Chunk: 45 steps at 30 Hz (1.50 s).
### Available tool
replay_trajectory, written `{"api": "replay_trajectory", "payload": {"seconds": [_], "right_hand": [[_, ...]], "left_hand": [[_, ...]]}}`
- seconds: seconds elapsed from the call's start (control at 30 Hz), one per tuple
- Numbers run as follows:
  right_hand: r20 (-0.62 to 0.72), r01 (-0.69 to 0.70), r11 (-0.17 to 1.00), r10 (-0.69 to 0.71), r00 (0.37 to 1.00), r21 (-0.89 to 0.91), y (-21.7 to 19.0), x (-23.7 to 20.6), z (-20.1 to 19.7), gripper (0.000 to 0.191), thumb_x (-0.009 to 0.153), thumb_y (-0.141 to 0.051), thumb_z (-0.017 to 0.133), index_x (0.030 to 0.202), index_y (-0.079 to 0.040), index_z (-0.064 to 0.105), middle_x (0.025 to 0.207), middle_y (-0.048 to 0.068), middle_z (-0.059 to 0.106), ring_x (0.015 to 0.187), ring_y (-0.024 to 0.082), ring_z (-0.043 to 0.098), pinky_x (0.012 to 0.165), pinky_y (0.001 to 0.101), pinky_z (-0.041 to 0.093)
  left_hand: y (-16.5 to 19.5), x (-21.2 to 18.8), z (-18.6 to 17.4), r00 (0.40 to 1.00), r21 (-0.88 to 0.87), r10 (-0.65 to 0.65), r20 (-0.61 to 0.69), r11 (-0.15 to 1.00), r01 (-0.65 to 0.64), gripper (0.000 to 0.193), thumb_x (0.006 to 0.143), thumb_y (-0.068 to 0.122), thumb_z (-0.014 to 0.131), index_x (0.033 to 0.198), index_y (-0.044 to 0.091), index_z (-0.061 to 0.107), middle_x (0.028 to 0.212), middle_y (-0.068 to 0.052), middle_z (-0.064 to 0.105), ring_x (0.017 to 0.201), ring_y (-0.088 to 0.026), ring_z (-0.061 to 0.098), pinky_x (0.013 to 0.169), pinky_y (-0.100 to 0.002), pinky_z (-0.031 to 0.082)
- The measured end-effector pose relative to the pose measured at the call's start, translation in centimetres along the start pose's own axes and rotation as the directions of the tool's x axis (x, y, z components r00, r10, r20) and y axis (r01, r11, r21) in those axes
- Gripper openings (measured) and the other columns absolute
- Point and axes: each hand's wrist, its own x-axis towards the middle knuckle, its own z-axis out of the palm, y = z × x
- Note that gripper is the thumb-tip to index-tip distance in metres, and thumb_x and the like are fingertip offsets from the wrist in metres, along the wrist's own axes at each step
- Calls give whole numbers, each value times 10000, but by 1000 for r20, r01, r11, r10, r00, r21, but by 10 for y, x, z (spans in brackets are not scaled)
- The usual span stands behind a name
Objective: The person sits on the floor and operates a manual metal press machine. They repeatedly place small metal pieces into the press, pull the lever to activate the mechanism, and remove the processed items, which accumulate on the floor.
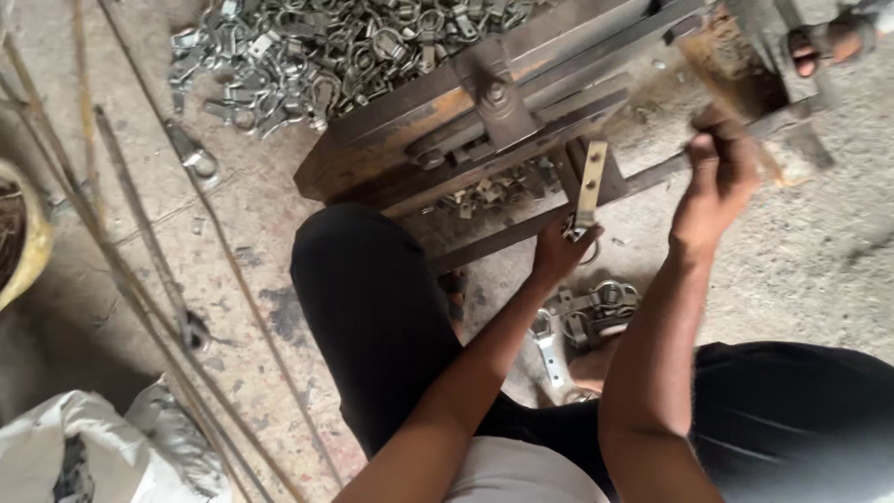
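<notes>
A person sits on a concrete floor (819,261), seen from above, knees in dark trousers at the centre and lower right of the frame. The left hand (559,251), just right of centre, is closed around the lower end of a flat metal strap (590,186) with holes, holding it upright against a rusty iron press (447,130) that runs from the centre to the upper right. The right hand (722,172), in the upper right, is fisted around a handle (736,88); it is blurred, so the handle's shape is unclear. A large pile of silvery metal clamps (326,47) lies at the upper left, behind the press. A smaller heap of clamps (591,312) sits on the floor between the knees, below the left hand. Thin steel rods (121,270) cross the left side diagonally. A white sack (102,447) fills the lower left corner. Another person's sandalled foot (824,42) shows at the top right corner
</notes>
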Motion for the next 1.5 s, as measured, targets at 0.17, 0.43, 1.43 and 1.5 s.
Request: {"api": "replay_trajectory", "payload": {"seconds": [0.17,0.43,1.43,1.5], "right_hand": [[341,-500,854,517,785,-144,39,-37,20,740,942,-26,636,1604,-72,308,1362,145,609,1056,164,646,825,301,568],[311,-303,938,342,887,-168,54,-56,64,505,933,14,707,1422,59,591,1308,265,683,1053,262,711,854,315,590],[454,-273,917,383,805,-291,34,-30,101,572,887,-100,781,1393,80,584,1363,285,650,1224,333,683,1036,381,551],[453,-308,887,444,773,-344,30,-24,99,584,895,-137,767,1417,41,572,1349,268,656,1200,322,702,1011,385,575]], "left_hand": [[-6,12,4,975,-77,-202,88,975,209,556,968,244,742,1469,57,592,769,-149,573,633,-190,499,572,-358,396],[0,24,-11,1000,63,-1,-9,998,2,433,981,147,622,1402,78,552,921,-41,667,686,-100,610,583,-309,510],[13,33,-16,981,-184,-70,-180,982,36,378,1080,230,470,1408,46,431,1033,-158,617,774,-233,580,596,-369,477],[24,31,-16,962,-288,-253,-100,933,216,386,1066,272,443,1387,60,407,895,-105,598,558,-155,528,399,-307,433]]}}
